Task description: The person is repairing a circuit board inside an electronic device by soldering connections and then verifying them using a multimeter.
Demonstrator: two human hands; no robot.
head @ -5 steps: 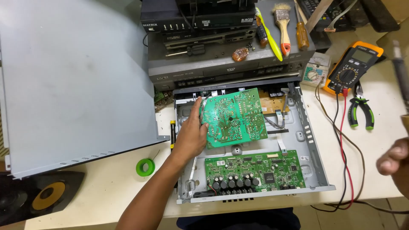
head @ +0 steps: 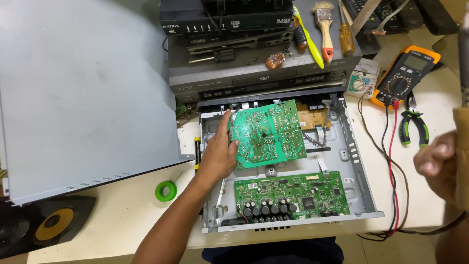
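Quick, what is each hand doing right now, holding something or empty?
Left hand: gripping the green circuit board by its edge.
Right hand: closed around a tool handle; blurred.

Glossy green circuit board (head: 267, 134), matt grey metal chassis (head: 359, 168)

An electronics repair workshop: multimeter (head: 404, 73), pliers (head: 413, 128), stacked players (head: 229, 29).

The left forearm rises from the bottom centre of the frame, slanting up and to the right. The left hand (head: 218, 155) sits just left of centre, back to the camera, its fingers (head: 225, 122) stretched upward and the thumb hooked rightward in a pinch. The right hand (head: 438, 164) is blurred at the right edge, fingers curled into a loose fist.
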